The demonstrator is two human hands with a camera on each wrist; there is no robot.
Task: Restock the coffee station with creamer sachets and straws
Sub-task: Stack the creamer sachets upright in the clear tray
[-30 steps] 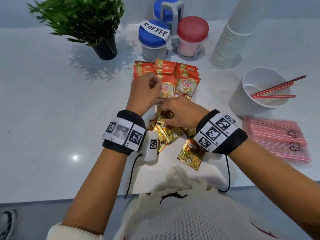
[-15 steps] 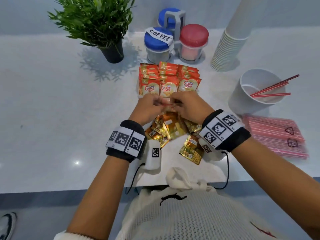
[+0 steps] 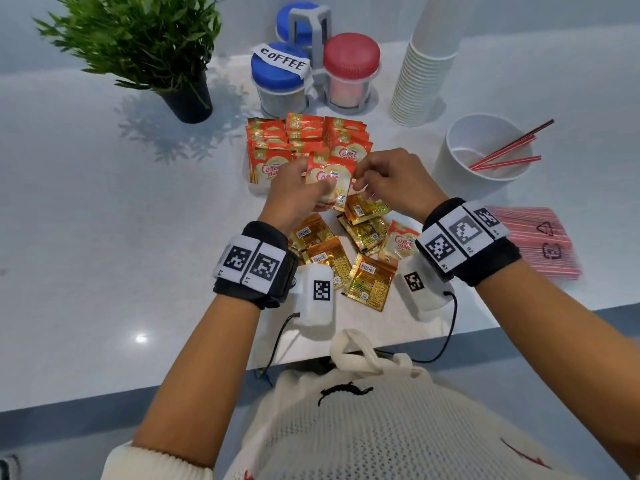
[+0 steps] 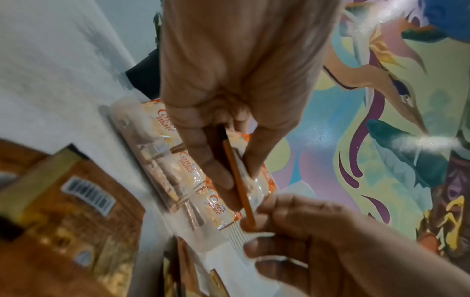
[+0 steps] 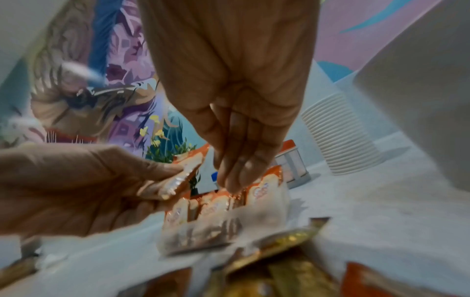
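Glossy white counter (image 3: 104, 209), crinkled foil sachets (image 3: 363, 282)

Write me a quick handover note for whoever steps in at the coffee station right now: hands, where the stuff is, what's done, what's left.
Left hand: pinching a creamer sachet above the counter.
Right hand: fingers at that sachet's edge; whether they grip it cannot be told.
Sachets: three neat rows in front of the jars; a loose pile lies nearer the person.
Straws: three in the white cup; the straw pack lies right of the pile.
Done: rows part-filled.
Left: place the held sachet, sort the pile, move the pack's straws into the cup.
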